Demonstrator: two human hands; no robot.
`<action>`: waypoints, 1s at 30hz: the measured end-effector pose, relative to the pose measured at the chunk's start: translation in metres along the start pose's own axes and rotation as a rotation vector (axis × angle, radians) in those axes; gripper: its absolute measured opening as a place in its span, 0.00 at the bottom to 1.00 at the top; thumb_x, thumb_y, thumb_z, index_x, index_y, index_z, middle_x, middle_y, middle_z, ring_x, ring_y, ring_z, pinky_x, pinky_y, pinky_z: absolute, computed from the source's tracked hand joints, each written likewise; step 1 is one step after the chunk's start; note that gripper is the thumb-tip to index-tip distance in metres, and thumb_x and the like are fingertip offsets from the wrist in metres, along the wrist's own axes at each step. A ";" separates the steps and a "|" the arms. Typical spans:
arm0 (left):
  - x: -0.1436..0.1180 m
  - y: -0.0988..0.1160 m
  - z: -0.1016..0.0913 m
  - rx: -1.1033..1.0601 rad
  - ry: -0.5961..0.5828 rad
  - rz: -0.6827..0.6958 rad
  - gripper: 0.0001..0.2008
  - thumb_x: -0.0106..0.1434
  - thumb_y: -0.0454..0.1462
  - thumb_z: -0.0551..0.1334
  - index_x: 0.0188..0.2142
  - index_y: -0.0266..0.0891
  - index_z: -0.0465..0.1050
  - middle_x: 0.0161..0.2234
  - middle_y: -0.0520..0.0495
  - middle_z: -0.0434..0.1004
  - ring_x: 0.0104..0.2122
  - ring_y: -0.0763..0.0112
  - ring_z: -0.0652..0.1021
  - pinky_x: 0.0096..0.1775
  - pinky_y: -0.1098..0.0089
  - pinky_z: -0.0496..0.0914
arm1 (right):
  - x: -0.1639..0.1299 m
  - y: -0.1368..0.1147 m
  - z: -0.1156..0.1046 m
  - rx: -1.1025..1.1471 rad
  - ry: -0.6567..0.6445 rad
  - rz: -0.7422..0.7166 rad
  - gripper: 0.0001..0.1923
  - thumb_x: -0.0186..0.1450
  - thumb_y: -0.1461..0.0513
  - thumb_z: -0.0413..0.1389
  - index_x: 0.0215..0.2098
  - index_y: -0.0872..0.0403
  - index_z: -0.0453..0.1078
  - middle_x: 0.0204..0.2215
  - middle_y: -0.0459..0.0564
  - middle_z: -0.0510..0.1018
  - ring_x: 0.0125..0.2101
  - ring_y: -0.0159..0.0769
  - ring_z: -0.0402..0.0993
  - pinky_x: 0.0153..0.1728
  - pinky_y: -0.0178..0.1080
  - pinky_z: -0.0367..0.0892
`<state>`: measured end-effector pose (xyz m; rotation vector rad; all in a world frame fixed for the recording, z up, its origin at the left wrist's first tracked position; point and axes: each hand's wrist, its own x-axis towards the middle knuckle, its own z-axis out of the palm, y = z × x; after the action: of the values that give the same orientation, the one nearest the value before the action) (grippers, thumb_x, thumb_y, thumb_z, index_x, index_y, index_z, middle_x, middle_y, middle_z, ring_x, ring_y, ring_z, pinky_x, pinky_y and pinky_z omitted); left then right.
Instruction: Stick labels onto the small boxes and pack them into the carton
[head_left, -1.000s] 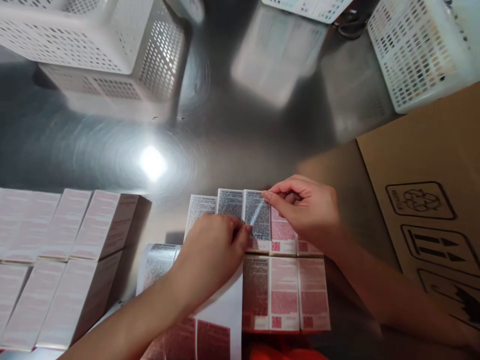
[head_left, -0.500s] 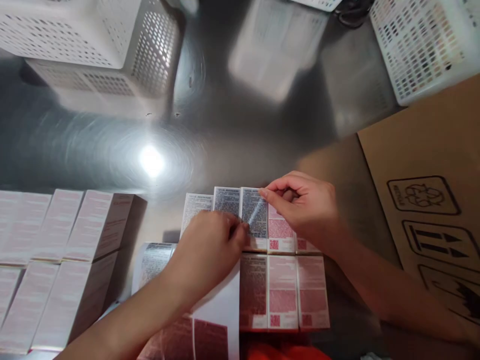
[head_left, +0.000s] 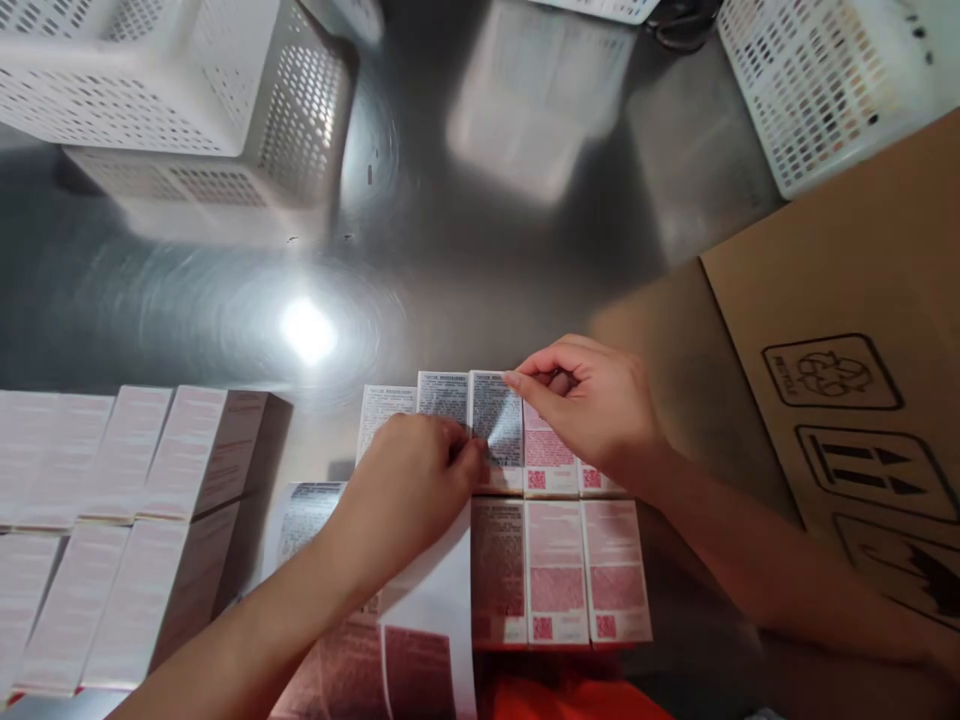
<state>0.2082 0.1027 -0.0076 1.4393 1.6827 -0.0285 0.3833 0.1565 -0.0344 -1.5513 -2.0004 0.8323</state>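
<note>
Your left hand (head_left: 409, 480) and right hand (head_left: 592, 405) stayed pinched on label (head_left: 496, 425), pressing it onto box (head_left: 495, 455) mid-surface (head_left: 465, 280). Little changed over last second; label probably nearly stuck.

Left forearm enters from bottom left, angled up and right, bare. Left hand (head_left: 409, 480) palm down, knuckles up, fingers curled, thumb and forefinger tips pinched at its right edge. Right forearm comes from lower right, angled up-left. Right hand (head_left: 589, 410) back up, fingers bent, forefinger and thumb pinched, pointing left. Hands close together, fingertips apart.
</note>
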 end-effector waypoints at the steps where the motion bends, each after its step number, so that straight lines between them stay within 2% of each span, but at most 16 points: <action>1: 0.000 0.000 0.000 0.010 -0.003 -0.002 0.18 0.62 0.40 0.55 0.17 0.40 0.65 0.15 0.54 0.64 0.19 0.74 0.62 0.25 0.69 0.51 | 0.000 0.000 0.000 0.000 0.005 -0.006 0.05 0.60 0.60 0.63 0.26 0.51 0.77 0.23 0.43 0.74 0.21 0.28 0.67 0.26 0.33 0.63; 5: 0.002 -0.001 -0.002 0.067 -0.006 -0.010 0.18 0.62 0.43 0.55 0.17 0.41 0.66 0.16 0.53 0.65 0.20 0.73 0.62 0.26 0.68 0.51 | 0.000 0.000 0.000 0.013 0.024 -0.038 0.06 0.60 0.62 0.62 0.25 0.53 0.75 0.24 0.43 0.74 0.23 0.28 0.68 0.29 0.34 0.64; 7: 0.004 -0.001 -0.003 0.096 -0.016 -0.007 0.19 0.61 0.45 0.55 0.16 0.41 0.64 0.16 0.53 0.64 0.20 0.72 0.61 0.25 0.67 0.50 | 0.000 0.001 0.000 0.031 0.038 -0.048 0.02 0.60 0.63 0.62 0.30 0.54 0.74 0.26 0.43 0.73 0.24 0.28 0.68 0.30 0.34 0.63; 11: 0.007 -0.001 -0.006 0.136 -0.043 -0.044 0.19 0.57 0.48 0.58 0.15 0.41 0.64 0.16 0.54 0.62 0.20 0.72 0.61 0.24 0.67 0.50 | 0.001 0.006 0.002 0.066 0.050 -0.081 0.13 0.60 0.65 0.60 0.44 0.53 0.68 0.26 0.40 0.70 0.25 0.29 0.67 0.30 0.34 0.62; 15: 0.002 0.000 -0.007 0.171 -0.025 -0.050 0.22 0.52 0.51 0.63 0.14 0.41 0.60 0.14 0.55 0.59 0.19 0.73 0.59 0.23 0.67 0.49 | 0.000 0.005 0.002 0.053 0.013 -0.121 0.12 0.62 0.61 0.61 0.43 0.53 0.67 0.27 0.41 0.69 0.27 0.30 0.67 0.31 0.35 0.61; 17: -0.004 -0.002 -0.008 0.198 -0.008 -0.014 0.23 0.51 0.53 0.64 0.14 0.41 0.61 0.14 0.55 0.59 0.19 0.73 0.59 0.23 0.67 0.49 | 0.000 0.005 -0.001 0.035 -0.040 -0.120 0.20 0.57 0.56 0.65 0.44 0.52 0.68 0.31 0.42 0.70 0.28 0.31 0.67 0.30 0.35 0.61; 19: -0.013 -0.004 -0.011 0.198 0.033 0.005 0.23 0.52 0.54 0.64 0.15 0.41 0.64 0.14 0.55 0.60 0.19 0.73 0.59 0.23 0.68 0.49 | -0.002 0.007 -0.009 0.028 -0.124 -0.135 0.27 0.52 0.56 0.68 0.48 0.51 0.67 0.37 0.44 0.70 0.28 0.30 0.67 0.30 0.35 0.62; 22: -0.030 -0.007 -0.021 0.164 0.182 0.002 0.22 0.56 0.54 0.62 0.18 0.41 0.66 0.16 0.55 0.63 0.20 0.72 0.62 0.23 0.68 0.51 | -0.007 0.008 -0.023 0.050 -0.300 -0.188 0.37 0.48 0.62 0.70 0.54 0.48 0.65 0.44 0.47 0.68 0.30 0.29 0.68 0.31 0.35 0.65; 25: -0.046 -0.004 -0.030 0.145 0.448 0.029 0.20 0.61 0.51 0.59 0.20 0.41 0.68 0.16 0.54 0.65 0.20 0.72 0.64 0.25 0.69 0.54 | -0.022 -0.006 -0.031 0.121 -0.384 -0.231 0.39 0.46 0.61 0.71 0.55 0.48 0.65 0.45 0.49 0.68 0.36 0.34 0.70 0.34 0.37 0.69; 28: -0.059 0.008 -0.030 0.134 0.723 0.111 0.18 0.64 0.49 0.58 0.24 0.41 0.70 0.19 0.53 0.69 0.21 0.71 0.67 0.27 0.70 0.55 | -0.048 -0.035 -0.024 0.434 -0.391 -0.203 0.38 0.52 0.55 0.69 0.57 0.50 0.60 0.45 0.50 0.71 0.39 0.35 0.73 0.39 0.40 0.71; 30: -0.067 0.017 -0.030 0.124 0.813 0.196 0.18 0.67 0.48 0.55 0.26 0.40 0.71 0.21 0.52 0.72 0.22 0.71 0.69 0.28 0.70 0.57 | -0.067 -0.055 -0.013 0.609 -0.398 -0.185 0.38 0.56 0.58 0.66 0.60 0.49 0.54 0.40 0.48 0.74 0.36 0.34 0.74 0.37 0.39 0.72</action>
<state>0.1992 0.0719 0.0601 1.8445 2.1809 0.6494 0.3717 0.0838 0.0135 -0.8910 -1.8434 1.5823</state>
